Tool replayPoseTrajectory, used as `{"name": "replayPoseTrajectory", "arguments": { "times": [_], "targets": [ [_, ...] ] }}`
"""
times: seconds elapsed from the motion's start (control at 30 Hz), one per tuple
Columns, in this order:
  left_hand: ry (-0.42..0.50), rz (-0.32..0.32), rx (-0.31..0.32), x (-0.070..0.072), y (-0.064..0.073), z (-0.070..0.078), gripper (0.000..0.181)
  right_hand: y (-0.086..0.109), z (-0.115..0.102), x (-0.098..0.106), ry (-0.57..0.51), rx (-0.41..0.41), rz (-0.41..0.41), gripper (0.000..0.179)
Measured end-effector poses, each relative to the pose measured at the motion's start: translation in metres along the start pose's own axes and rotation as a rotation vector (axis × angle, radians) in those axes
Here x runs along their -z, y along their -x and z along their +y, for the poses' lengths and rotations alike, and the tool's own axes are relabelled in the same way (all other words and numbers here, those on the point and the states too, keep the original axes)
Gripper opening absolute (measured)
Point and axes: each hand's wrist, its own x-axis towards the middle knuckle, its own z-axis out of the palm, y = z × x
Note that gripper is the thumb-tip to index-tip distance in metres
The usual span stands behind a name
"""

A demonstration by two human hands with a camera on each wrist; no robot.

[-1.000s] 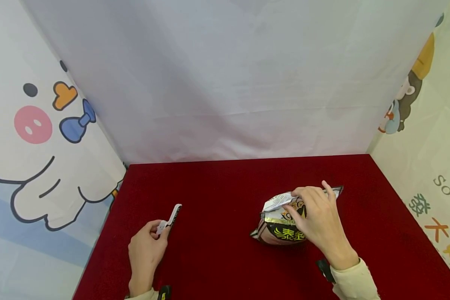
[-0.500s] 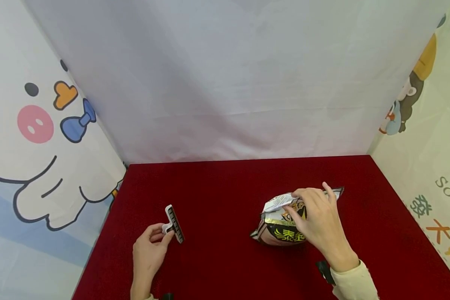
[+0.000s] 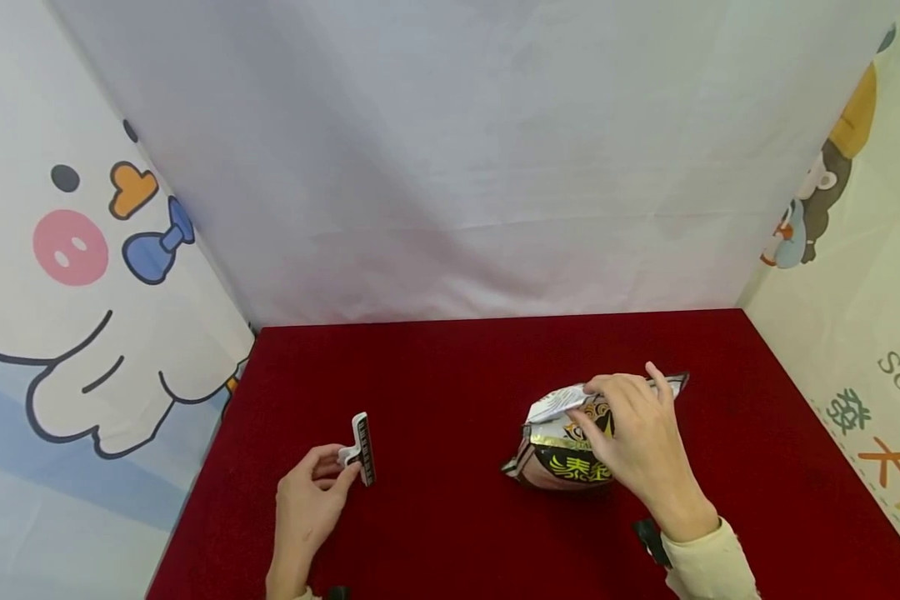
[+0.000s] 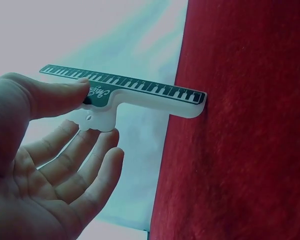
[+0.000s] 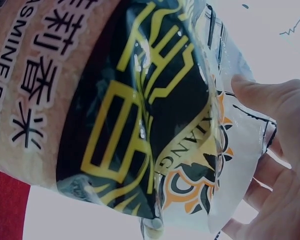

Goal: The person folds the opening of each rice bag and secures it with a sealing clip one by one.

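Note:
A white bag clip (image 3: 364,450) with a black piano-key strip is pinched between the thumb and fingers of my left hand (image 3: 307,508). In the left wrist view, the thumb presses the dark handle of the clip (image 4: 155,92), and the fingers curl below. On the right, a bag of jasmine rice (image 3: 562,462) stands on the table, its top folded over. My right hand (image 3: 645,446) pinches that folded top. The right wrist view shows the rice bag (image 5: 115,115) close up, with thumb and fingers on its white upper part.
A dark red cloth covers the table (image 3: 450,375). Behind it hangs a pale curtain (image 3: 457,167). Printed cartoon panels stand at the left (image 3: 67,333) and right (image 3: 855,292) edges.
My left hand has moved slightly right and turned the clip, so its piano-key strip now faces the camera. The right hand and the rice bag stay in place.

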Motion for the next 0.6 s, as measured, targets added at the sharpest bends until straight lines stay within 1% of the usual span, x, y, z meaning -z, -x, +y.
{"name": "replayPoseTrajectory", "arguments": {
  "times": [0.1,0.23,0.5,0.6],
  "targets": [
    [0.008,0.001,-0.003,-0.003,0.000,0.001,0.029,0.000,0.000,0.000,-0.001,0.000,0.000,0.044],
    [0.010,0.018,-0.008,-0.005,0.001,0.002,0.029,0.000,0.000,-0.001,-0.002,0.001,-0.002,0.044],
    [0.017,0.046,-0.065,-0.011,0.001,0.005,0.028,0.000,0.001,-0.002,0.003,0.003,-0.005,0.044],
    [0.016,0.057,-0.075,-0.013,0.001,0.005,0.028,0.000,0.001,-0.002,0.004,0.002,-0.008,0.044]
  ]
}}
